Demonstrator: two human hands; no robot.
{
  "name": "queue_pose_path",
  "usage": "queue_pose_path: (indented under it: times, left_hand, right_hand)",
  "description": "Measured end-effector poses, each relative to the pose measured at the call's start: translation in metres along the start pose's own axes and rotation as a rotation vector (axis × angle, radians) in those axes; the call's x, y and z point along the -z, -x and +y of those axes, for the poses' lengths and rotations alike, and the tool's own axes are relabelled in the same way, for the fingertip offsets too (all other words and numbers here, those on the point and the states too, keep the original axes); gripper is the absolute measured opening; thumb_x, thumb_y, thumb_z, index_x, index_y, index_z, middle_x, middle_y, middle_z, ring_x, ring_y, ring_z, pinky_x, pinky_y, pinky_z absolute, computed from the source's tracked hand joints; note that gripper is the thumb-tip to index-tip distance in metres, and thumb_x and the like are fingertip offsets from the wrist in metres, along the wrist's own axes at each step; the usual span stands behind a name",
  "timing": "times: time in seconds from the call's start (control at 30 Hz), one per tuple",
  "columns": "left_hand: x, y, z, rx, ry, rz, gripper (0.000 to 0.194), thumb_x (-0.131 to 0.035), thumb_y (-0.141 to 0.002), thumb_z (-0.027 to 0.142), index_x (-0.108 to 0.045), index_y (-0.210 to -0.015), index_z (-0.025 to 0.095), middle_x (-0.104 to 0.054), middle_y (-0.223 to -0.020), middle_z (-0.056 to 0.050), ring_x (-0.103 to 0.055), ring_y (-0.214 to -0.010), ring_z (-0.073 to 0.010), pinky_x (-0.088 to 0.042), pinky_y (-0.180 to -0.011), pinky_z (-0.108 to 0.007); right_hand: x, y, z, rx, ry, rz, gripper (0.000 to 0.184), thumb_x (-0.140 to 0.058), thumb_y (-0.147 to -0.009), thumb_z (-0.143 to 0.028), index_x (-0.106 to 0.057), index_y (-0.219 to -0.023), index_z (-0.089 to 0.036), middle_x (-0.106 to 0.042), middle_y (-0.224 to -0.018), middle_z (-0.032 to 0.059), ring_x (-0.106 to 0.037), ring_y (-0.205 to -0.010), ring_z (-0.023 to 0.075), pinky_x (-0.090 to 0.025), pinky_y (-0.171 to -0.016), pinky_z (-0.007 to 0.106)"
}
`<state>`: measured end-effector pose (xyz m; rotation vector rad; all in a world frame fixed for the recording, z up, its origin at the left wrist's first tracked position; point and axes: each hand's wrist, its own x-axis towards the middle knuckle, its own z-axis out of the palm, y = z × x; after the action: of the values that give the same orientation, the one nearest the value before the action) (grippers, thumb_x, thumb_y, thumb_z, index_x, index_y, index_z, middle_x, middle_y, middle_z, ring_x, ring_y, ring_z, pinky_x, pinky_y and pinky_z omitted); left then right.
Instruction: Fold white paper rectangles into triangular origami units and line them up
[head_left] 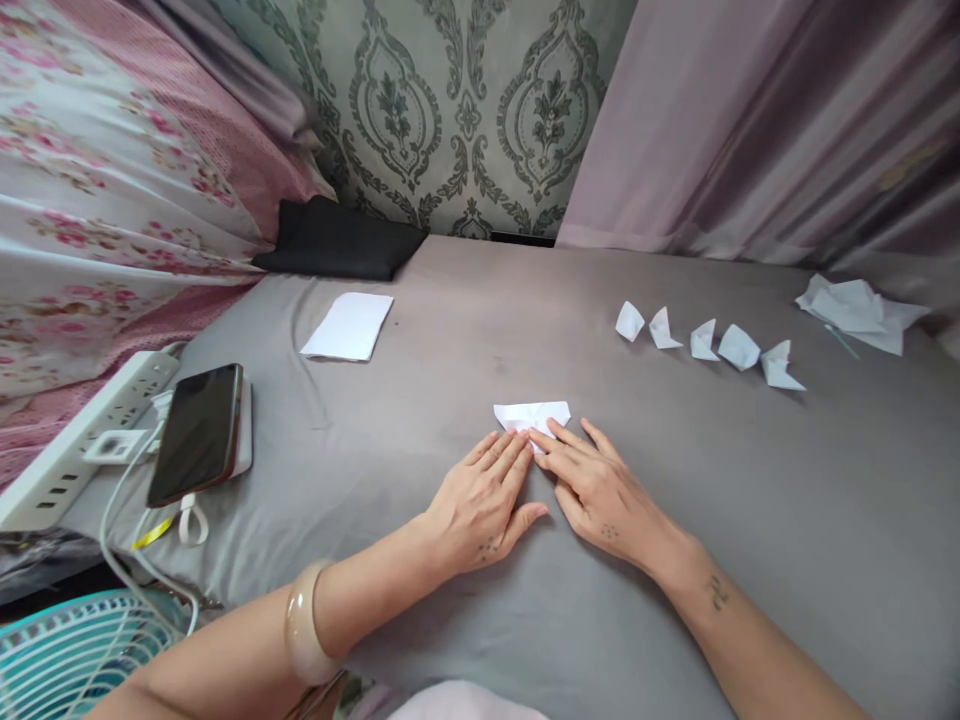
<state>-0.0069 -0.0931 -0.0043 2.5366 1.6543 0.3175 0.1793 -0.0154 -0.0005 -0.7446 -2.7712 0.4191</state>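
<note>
A small white folded paper [531, 411] lies flat on the grey cloth in front of me. Its lower part is covered by my fingertips. My left hand [487, 500] rests palm down, fingers stretched out, with the fingertips pressing on the paper's lower left edge. From the other side, my right hand [596, 485] lies flat with spread fingers, its index and middle fingertips touching the paper's lower right. Neither hand grips it. A pale bangle circles my left forearm.
Several folded white paper pieces [703, 340] stand in a row at right, with crumpled paper [862, 308] beyond. A paper stack [349, 327] lies at left. A phone [196, 435], power strip [90, 440] and cables sit near the left edge, a black folded cloth [341, 238] behind.
</note>
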Motion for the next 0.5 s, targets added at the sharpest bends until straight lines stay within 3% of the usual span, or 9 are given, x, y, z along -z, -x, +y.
queue_pose_path:
  times: [0.13,0.3,0.43,0.5]
  left_hand:
    - [-0.001,-0.001,-0.003,0.112,-0.049,0.049,0.063,-0.034,-0.094,0.048,-0.043,-0.136,0.001,-0.042,-0.143,-0.021,-0.037,-0.135,-0.0295,-0.029,-0.114,-0.043]
    - [0.001,-0.004,-0.024,0.236,-0.114,0.13,0.056,-0.035,-0.095,0.043,-0.048,-0.131,0.002,-0.049,-0.137,-0.022,-0.045,-0.129,-0.0316,-0.034,-0.11,-0.047]
    - [0.009,-0.007,-0.032,0.26,-0.112,0.163,0.041,-0.036,-0.095,0.033,-0.056,-0.122,0.008,-0.054,-0.133,-0.02,-0.049,-0.125,-0.0308,-0.039,-0.106,-0.046]
    - [0.011,-0.008,-0.028,0.2,-0.098,0.181,0.034,-0.036,-0.094,0.024,-0.056,-0.12,0.012,-0.054,-0.133,-0.017,-0.048,-0.125,-0.0293,-0.042,-0.103,-0.044]
  right_hand:
    - [0.0,0.0,-0.001,-0.004,-0.001,-0.005,0.04,-0.041,-0.081,-0.004,-0.058,-0.114,-0.018,-0.049,-0.141,0.0063,-0.035,-0.136,0.0249,-0.025,-0.111,0.056]
    - [0.001,-0.001,-0.002,0.0,-0.02,0.008,0.038,-0.042,-0.08,-0.003,-0.059,-0.11,-0.019,-0.049,-0.141,0.0066,-0.035,-0.136,0.0254,-0.025,-0.111,0.056]
    - [0.0,0.0,-0.006,-0.018,-0.017,0.03,0.034,-0.043,-0.082,-0.006,-0.06,-0.109,-0.018,-0.049,-0.141,0.0073,-0.035,-0.136,0.0272,-0.026,-0.111,0.055]
    - [-0.002,0.0,-0.008,-0.024,-0.02,0.049,0.031,-0.043,-0.084,-0.008,-0.06,-0.107,-0.017,-0.05,-0.14,0.0087,-0.035,-0.136,0.0277,-0.027,-0.111,0.054]
